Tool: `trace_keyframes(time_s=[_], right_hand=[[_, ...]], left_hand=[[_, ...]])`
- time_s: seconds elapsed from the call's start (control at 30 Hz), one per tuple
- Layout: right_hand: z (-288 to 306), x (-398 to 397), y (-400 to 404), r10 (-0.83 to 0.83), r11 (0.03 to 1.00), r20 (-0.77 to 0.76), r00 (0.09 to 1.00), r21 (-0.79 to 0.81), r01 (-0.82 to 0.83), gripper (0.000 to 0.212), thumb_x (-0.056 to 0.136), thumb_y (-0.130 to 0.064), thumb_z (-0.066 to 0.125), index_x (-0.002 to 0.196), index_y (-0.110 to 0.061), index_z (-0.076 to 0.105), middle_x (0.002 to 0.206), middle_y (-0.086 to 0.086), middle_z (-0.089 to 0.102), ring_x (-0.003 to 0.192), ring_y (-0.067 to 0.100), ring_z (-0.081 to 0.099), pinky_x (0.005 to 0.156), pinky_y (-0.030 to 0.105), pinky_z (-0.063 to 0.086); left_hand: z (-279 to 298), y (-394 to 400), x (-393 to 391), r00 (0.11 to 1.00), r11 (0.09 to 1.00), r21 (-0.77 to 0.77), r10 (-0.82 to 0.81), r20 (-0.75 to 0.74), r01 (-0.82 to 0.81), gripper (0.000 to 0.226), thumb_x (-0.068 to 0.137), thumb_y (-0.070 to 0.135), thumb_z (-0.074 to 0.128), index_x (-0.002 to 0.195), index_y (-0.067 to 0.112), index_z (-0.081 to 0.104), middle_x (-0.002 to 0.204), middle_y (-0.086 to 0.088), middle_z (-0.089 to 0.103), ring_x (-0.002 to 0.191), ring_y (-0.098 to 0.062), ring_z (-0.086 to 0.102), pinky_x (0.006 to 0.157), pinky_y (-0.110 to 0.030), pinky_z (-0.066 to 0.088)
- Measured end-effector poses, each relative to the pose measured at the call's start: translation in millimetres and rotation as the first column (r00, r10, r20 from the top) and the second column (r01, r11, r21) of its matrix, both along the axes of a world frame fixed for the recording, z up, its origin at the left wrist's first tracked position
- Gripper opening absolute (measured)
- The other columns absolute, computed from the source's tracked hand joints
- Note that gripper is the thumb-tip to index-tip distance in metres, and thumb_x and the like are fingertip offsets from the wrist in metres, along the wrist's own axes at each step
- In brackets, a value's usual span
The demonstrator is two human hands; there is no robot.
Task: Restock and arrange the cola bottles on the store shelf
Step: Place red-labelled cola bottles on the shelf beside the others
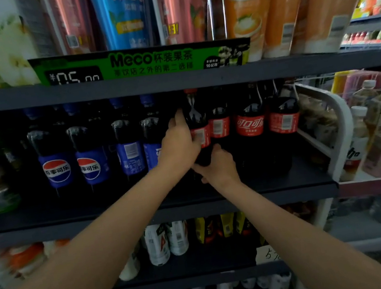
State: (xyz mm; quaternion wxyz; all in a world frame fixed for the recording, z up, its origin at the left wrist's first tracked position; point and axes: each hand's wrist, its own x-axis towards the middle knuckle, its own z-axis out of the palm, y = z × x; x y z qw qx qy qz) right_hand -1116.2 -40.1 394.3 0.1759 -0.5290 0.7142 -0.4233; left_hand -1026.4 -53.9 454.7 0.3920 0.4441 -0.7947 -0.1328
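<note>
A person restocking a store's drinks aisle handles a red-labelled cola bottle (197,128) just right of the frame's centre, at the left end of a short row of red-labelled colas (252,129) on the middle shelf (146,217). The left hand (179,143) wraps its fingers round the bottle's label and shoulder from the left; the right hand (218,167) cups the base from below and in front, fingers curled against the dark lower body. The bottle stands upright, touching its neighbour to the right, though whether its base already rests on the shelf is hard to tell behind the hands.

Progress looks well advanced but unfinished. Three more red-labelled bottles stand to the right, only one showing its logo to the front; the others, like the held bottle, show barcode panels, so facing them up probably remains. Left of the hands a row of blue-labelled cola bottles (91,161) fills the shelf toward the left of the frame, two logos forward and two turned away. The front strip of the shelf lies bare before both rows. A green price sign (140,62) hangs from the shelf above, upper centre.
</note>
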Motion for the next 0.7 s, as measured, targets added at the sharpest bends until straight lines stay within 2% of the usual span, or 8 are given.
trace_keyframes(time_s=[0.07,0.13,0.27,0.33,0.4,0.47,0.53,0.7], right_hand=[[-3,6,-4,-0.045,0.999,-0.052,0.998,-0.007,0.044,0.038,0.085,-0.014,0.065,0.116,-0.006,0.045,0.117,0.018,0.054,0.100,0.031,0.060,0.079,0.036,0.053],[-6,10,-7,-0.072,0.997,-0.137,0.988,-0.016,0.071,0.032,0.089,-0.004,0.055,0.120,-0.005,0.044,0.121,0.018,0.050,0.105,0.029,0.055,0.077,0.031,0.046],[-12,12,-9,-0.007,1.000,-0.109,0.994,0.008,0.008,0.040,0.093,-0.001,0.050,0.132,-0.002,0.040,0.129,0.019,0.046,0.115,0.028,0.050,0.086,0.028,0.044],[-12,8,-8,0.035,0.999,-0.047,0.998,0.027,-0.034,0.039,0.094,-0.005,0.050,0.131,-0.001,0.043,0.128,0.019,0.050,0.116,0.027,0.051,0.085,0.027,0.044],[-10,4,-7,0.069,0.997,-0.027,0.997,0.048,-0.067,0.028,0.095,-0.008,0.048,0.122,-0.001,0.051,0.120,0.018,0.057,0.106,0.022,0.056,0.076,0.023,0.042],[-8,2,-6,0.108,0.991,-0.032,0.994,0.083,-0.105,0.021,0.096,-0.009,0.046,0.113,-0.002,0.056,0.113,0.017,0.061,0.094,0.017,0.056,0.071,0.022,0.041],[-5,0,-7,0.148,0.982,-0.053,0.988,0.123,-0.140,0.022,0.096,-0.010,0.045,0.112,-0.003,0.058,0.111,0.016,0.063,0.096,0.020,0.058,0.071,0.023,0.041],[-6,-9,-11,0.201,0.969,-0.044,0.979,0.154,-0.192,0.022,0.095,-0.006,0.044,0.110,-0.004,0.060,0.102,0.014,0.063,0.086,0.017,0.054,0.067,0.024,0.042]], left_hand=[[-25,8,5,0.999,0.997,0.078,0.006,0.046,-0.009,0.071,0.089,0.008,0.052,0.147,0.004,0.012,0.134,-0.024,0.041,0.113,-0.036,0.052,0.089,-0.038,0.047],[-43,11,8,0.998,0.978,0.210,-0.020,0.056,0.008,0.067,0.089,0.008,0.050,0.146,0.003,0.015,0.129,-0.024,0.048,0.110,-0.034,0.054,0.086,-0.035,0.047],[-48,1,3,0.998,0.884,0.465,-0.012,-0.068,0.042,0.065,0.094,0.013,0.043,0.148,0.005,0.008,0.140,-0.018,0.043,0.124,-0.028,0.047,0.091,-0.025,0.040],[-46,-6,-2,0.991,0.860,0.505,-0.007,-0.136,0.076,0.061,0.095,0.013,0.042,0.148,0.007,0.012,0.141,-0.015,0.042,0.126,-0.026,0.045,0.093,-0.025,0.038],[-47,-14,-8,0.981,0.844,0.527,0.004,-0.196,0.102,0.056,0.093,0.011,0.043,0.145,0.008,0.020,0.138,-0.014,0.046,0.123,-0.025,0.047,0.093,-0.027,0.039],[-49,-21,-15,0.973,0.829,0.548,0.020,-0.231,0.113,0.059,0.093,0.009,0.042,0.146,0.008,0.017,0.140,-0.014,0.043,0.126,-0.025,0.044,0.101,-0.030,0.039],[-52,-27,-21,0.970,0.824,0.556,0.032,-0.241,0.110,0.064,0.092,0.008,0.042,0.148,0.010,0.011,0.146,-0.014,0.036,0.133,-0.026,0.038,0.111,-0.036,0.034],[-58,-43,-28,0.960,0.834,0.544,0.073,-0.270,0.089,0.067,0.090,0.004,0.041,0.149,0.011,0.009,0.149,-0.015,0.031,0.136,-0.027,0.033,0.114,-0.039,0.030]])
